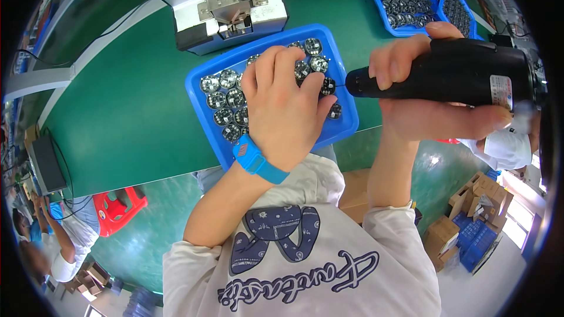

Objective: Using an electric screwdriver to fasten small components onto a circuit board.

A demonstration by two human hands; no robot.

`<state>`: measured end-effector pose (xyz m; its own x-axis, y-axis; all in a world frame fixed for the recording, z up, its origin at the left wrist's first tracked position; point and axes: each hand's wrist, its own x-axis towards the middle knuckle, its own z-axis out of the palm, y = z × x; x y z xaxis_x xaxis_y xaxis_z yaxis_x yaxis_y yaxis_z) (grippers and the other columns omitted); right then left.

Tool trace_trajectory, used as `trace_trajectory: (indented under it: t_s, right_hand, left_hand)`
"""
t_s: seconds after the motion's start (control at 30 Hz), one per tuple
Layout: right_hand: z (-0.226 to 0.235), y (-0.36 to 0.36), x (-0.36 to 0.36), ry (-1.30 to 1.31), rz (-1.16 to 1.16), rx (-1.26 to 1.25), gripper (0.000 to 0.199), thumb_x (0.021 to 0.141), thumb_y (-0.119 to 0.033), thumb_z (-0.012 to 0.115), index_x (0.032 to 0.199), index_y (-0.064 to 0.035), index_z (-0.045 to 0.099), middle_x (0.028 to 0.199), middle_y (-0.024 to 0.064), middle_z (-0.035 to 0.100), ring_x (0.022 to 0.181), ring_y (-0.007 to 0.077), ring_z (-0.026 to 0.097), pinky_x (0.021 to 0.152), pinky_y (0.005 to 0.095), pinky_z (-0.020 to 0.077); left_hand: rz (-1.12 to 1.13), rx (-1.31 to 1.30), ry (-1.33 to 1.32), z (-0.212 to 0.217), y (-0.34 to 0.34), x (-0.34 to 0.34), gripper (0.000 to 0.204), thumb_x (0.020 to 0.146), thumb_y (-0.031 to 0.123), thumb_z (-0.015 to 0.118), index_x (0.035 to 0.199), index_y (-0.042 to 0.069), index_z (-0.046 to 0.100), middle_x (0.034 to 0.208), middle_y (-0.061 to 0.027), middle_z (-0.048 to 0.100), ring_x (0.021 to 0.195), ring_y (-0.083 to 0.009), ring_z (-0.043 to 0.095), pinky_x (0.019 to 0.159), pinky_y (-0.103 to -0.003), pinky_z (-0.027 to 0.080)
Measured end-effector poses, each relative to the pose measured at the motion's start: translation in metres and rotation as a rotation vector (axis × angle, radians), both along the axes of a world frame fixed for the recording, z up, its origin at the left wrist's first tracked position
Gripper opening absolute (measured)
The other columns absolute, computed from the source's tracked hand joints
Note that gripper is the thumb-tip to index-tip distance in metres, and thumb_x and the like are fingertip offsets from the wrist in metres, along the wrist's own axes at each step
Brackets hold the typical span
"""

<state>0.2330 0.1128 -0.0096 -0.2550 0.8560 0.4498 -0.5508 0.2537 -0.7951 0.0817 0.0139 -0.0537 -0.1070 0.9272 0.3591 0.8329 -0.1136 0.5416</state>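
Observation:
My right hand [405, 82] is wrapped round a black electric screwdriver [458, 73], held almost level with its tip pointing left. The thin bit reaches to a dark round circuit board [328, 86] at the right side of a blue tray [348, 118]. My left hand [285, 103], with a blue wristband [252, 158], lies over the tray. Its thumb and index finger pinch about that board, while the other fingers rest among several more round boards [216, 100]. The palm hides part of the tray's contents.
A metal fixture [229, 9] stands behind the tray on the green table [129, 100]. More blue trays of round parts [399, 0] lie at the far right. A red stool [120, 210] and another person [70, 240] are at left; cardboard boxes [440, 238] sit at lower right.

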Motion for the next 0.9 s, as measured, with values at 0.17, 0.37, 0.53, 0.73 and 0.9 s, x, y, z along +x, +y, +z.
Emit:
trace_trajectory:
  t_s: [0.17, 0.37, 0.53, 0.73, 0.9]
  right_hand:
    - [0.009, -0.010, 0.001, -0.129, -0.174, -0.126, 0.125, 0.064, -0.109, 0.035, 0.128, -0.0034, 0.058, 0.066, 0.0103, 0.056, 0.052, 0.0192, 0.048, 0.054, 0.0349, 0.0418]
    - [0.002, -0.013, 0.001, -0.197, -0.175, -0.163, 0.125, 0.065, -0.109, 0.034, 0.126, -0.0021, 0.057, 0.065, 0.0112, 0.057, 0.050, 0.0204, 0.049, 0.052, 0.0357, 0.0430]
    - [0.002, -0.013, -0.010, -0.082, -0.129, -0.143, 0.126, 0.063, -0.110, 0.033, 0.122, -0.0017, 0.057, 0.065, 0.0115, 0.057, 0.049, 0.0206, 0.049, 0.051, 0.0357, 0.0424]
    - [0.002, -0.018, -0.009, -0.112, -0.268, -0.199, 0.126, 0.061, -0.111, 0.033, 0.121, -0.0025, 0.059, 0.065, 0.0116, 0.058, 0.049, 0.0214, 0.049, 0.051, 0.0361, 0.0427]
    - [0.007, -0.017, -0.009, -0.204, -0.228, -0.168, 0.126, 0.061, -0.110, 0.033, 0.122, -0.0034, 0.059, 0.065, 0.0117, 0.058, 0.050, 0.0218, 0.050, 0.051, 0.0364, 0.0433]
  left_hand:
    - [-0.028, 0.009, -0.042, 0.000, -0.001, -0.001, 0.033, 0.068, 0.017, 0.087, 0.099, 0.011, 0.078, 0.124, -0.0107, 0.059, 0.124, -0.0346, 0.053, 0.104, -0.049, 0.037]
    - [-0.035, -0.005, -0.029, -0.002, 0.001, 0.002, 0.033, 0.068, 0.016, 0.086, 0.099, 0.011, 0.078, 0.125, -0.0105, 0.059, 0.125, -0.0346, 0.052, 0.105, -0.049, 0.037]
    - [-0.030, -0.010, -0.015, -0.002, 0.001, 0.001, 0.032, 0.067, 0.016, 0.087, 0.098, 0.012, 0.078, 0.124, -0.0097, 0.059, 0.125, -0.0344, 0.052, 0.105, -0.049, 0.038]
    - [-0.026, 0.003, -0.014, -0.004, 0.001, 0.001, 0.032, 0.066, 0.017, 0.087, 0.097, 0.012, 0.078, 0.124, -0.0095, 0.059, 0.124, -0.0345, 0.053, 0.104, -0.049, 0.038]
    - [-0.016, -0.011, -0.018, -0.003, 0.000, 0.001, 0.033, 0.065, 0.016, 0.088, 0.096, 0.011, 0.078, 0.124, -0.0091, 0.059, 0.124, -0.0344, 0.053, 0.103, -0.049, 0.039]
